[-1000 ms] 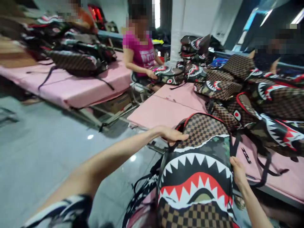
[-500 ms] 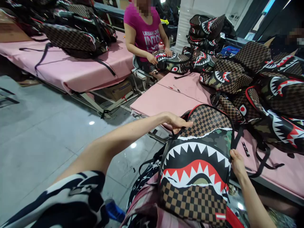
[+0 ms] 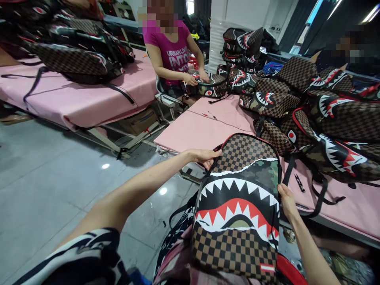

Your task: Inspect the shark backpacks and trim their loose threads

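Two hands (image 3: 207, 158) in a grip on one checkered backpack (image 3: 237, 206) — pink table (image 3: 190, 135) alongside, glossy tiled floor (image 3: 71, 186) below.

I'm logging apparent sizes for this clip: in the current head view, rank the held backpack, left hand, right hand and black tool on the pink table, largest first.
1. Held backpack
2. Left hand and right hand: too alike to rank
3. Black tool

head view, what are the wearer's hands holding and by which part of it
A backpack: the left hand holds its upper left edge, the right hand its right side edge.
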A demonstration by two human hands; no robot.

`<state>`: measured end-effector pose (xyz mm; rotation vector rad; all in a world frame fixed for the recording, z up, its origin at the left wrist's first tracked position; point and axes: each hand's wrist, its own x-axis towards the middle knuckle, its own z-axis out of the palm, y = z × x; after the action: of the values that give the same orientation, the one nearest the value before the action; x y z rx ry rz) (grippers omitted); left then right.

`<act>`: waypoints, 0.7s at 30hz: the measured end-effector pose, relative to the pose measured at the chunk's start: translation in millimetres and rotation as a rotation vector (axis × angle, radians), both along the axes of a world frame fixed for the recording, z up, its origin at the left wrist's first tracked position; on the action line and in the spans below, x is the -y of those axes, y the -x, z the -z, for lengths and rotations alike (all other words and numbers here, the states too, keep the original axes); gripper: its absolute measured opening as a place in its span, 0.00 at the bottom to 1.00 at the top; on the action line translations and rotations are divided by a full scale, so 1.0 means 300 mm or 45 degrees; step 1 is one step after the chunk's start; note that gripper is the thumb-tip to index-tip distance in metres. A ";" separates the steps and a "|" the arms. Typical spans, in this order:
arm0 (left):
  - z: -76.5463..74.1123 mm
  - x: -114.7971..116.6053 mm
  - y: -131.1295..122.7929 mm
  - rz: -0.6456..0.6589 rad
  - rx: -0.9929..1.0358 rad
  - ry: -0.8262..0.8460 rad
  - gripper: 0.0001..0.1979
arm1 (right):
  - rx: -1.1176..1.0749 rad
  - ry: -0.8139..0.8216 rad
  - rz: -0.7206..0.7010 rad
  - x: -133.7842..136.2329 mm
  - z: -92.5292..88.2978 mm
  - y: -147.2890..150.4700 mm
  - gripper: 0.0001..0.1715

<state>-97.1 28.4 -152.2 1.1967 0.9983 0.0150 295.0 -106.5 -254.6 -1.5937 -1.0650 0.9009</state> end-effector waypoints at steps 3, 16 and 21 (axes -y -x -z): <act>-0.005 -0.028 -0.029 -0.323 0.196 -0.057 0.27 | -0.070 -0.009 -0.001 -0.028 -0.040 0.021 0.19; -0.157 0.200 -0.014 0.448 0.364 -0.592 0.16 | -0.153 -0.205 -0.523 0.160 -0.400 0.088 0.20; 0.020 0.411 -0.014 0.740 -0.066 -1.024 0.03 | 0.369 -0.025 -0.782 0.354 -0.324 0.160 0.10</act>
<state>-93.0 -95.0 -158.1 2.2044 0.6562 -0.0813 246.9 -212.6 -157.3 -1.4229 -1.8219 1.0638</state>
